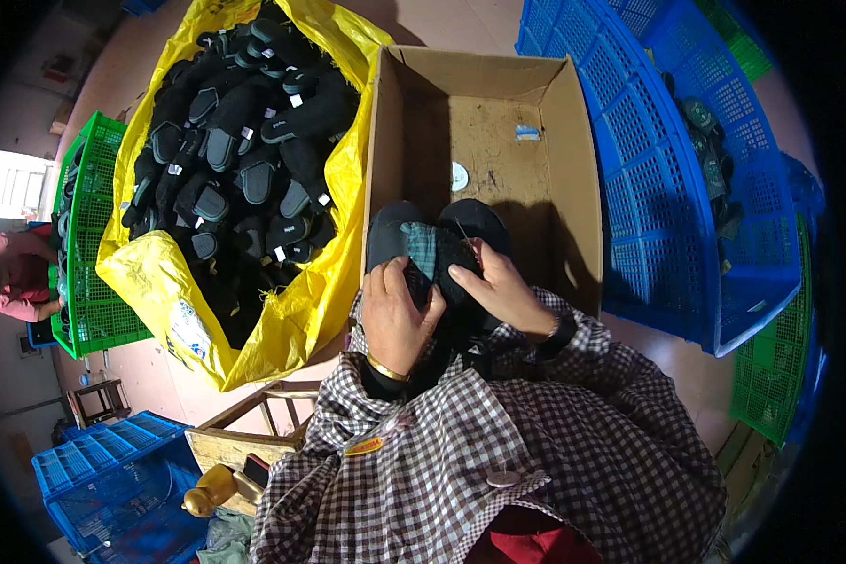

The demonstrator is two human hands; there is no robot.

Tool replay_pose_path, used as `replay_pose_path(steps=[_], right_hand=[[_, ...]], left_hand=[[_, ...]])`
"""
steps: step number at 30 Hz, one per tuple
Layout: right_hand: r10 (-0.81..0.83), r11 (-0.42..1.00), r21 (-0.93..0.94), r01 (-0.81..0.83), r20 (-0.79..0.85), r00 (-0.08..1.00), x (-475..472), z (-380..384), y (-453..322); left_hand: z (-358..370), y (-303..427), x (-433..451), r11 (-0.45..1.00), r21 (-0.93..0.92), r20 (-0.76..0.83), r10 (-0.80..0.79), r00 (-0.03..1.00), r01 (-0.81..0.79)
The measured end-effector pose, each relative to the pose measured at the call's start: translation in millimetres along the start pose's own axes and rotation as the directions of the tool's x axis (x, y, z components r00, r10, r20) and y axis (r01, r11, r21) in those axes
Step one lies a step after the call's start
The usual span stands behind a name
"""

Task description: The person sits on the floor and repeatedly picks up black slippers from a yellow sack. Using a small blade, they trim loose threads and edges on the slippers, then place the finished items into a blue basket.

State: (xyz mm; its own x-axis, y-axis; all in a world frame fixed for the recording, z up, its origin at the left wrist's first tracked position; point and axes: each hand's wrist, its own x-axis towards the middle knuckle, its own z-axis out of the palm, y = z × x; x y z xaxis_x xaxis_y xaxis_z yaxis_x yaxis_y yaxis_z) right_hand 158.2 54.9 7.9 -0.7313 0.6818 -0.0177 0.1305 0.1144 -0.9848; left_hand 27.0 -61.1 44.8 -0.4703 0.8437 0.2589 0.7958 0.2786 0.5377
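Observation:
A pair of dark slippers lies over the near end of an open cardboard box (pixel 571 99). My left hand (pixel 398 314) grips the left dark slipper (pixel 388 236), with its thumb and fingers around the near part. A teal striped piece (pixel 421 247) shows between the two slippers; I cannot tell whether it is a lining or a separate cloth. My right hand (pixel 500 285) is closed at the right dark slipper (pixel 476 215), its thumb on the fuzzy black material. Something small and red shows by its fingers, and a thin needle-like line rises near them; the fingers partly hide both.
A yellow woven sack (pixel 176 303) full of black slippers (pixel 218 148) stands left of the box. Blue plastic crates (pixel 634 190) stand right, one holding footwear. A wooden stool (pixel 240 444) is at lower left. Beyond a green crate (pixel 102 282), another person (pixel 25 271) bends.

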Motion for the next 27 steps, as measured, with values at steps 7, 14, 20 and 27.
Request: replay_pose_path(steps=[7, 14, 20, 27], right_hand=[[0.261, 0.965, -0.041, -0.258, 0.214, 0.941, 7.2, -9.5, -7.4], [0.162, 0.987, -0.035, -0.158, 0.194, 0.967, 18.1, 13.2, 2.2], [0.235, 0.949, 0.161, -0.272, 0.215, 0.948, 21.9, 26.4, 18.2], [0.354, 0.787, 0.466, -0.405, 0.197, 0.914, 11.2, 24.5, 12.8]], left_hand=[[-3.4, -1.2, 14.3, 0.996, 0.029, 0.072, -0.088, 0.994, 0.086], [-2.5, -11.9, 22.2, 0.964, -0.219, 0.103, -0.133, 0.986, 0.153], [-5.2, 4.5, 31.0, 0.975, -0.217, 0.173, -0.011, 0.985, 0.049], [-10.6, 7.4, 15.7, 0.980, -0.135, 0.217, 0.172, 0.961, -0.145]])
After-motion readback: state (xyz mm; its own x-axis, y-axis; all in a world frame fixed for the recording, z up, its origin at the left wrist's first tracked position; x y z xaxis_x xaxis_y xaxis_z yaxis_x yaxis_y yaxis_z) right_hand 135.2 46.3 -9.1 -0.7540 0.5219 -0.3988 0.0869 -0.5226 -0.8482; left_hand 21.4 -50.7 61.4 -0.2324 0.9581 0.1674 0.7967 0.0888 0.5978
